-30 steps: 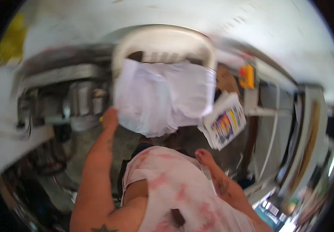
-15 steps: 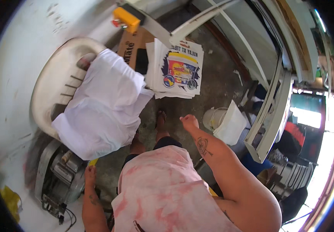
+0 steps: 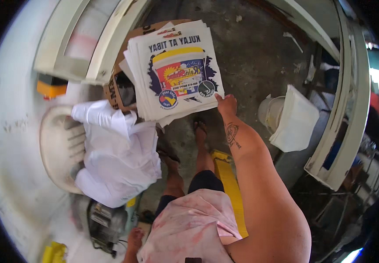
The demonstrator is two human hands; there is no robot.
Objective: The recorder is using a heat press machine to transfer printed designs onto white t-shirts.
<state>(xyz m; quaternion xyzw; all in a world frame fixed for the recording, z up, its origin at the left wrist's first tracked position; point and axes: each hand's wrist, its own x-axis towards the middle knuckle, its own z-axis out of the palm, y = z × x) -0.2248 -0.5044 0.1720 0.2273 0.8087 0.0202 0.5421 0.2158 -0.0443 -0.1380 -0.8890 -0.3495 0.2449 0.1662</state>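
A stack of white sheets [image 3: 143, 94], printed with a yellow-topped bucket picture, lies on a cardboard box on the floor ahead. My right hand [image 3: 227, 104] reaches to its near right corner and pinches the edge, thumb on top. How many sheets are between the fingers cannot be made out. My left hand [image 3: 135, 236] hangs low beside my leg, near a motor-like machine [image 3: 106, 219]; its fingers are too unclear to read. White cloth [image 3: 114, 153] drapes over a pale plastic chair [image 3: 60, 144] to the left.
Pale metal frame arms [image 3: 110, 39] cross overhead at the upper left, and more frame rails [image 3: 330, 162] stand on the right. A white bucket [image 3: 270, 111] with white sheets [image 3: 297, 120] leaning on it is right of my arm. A yellow bench-like piece [image 3: 231, 184] lies beside my leg.
My right hand has moved forward to the printed stack and taken hold of its corner. My view has shifted, and the overhead frame now shows at the upper left.
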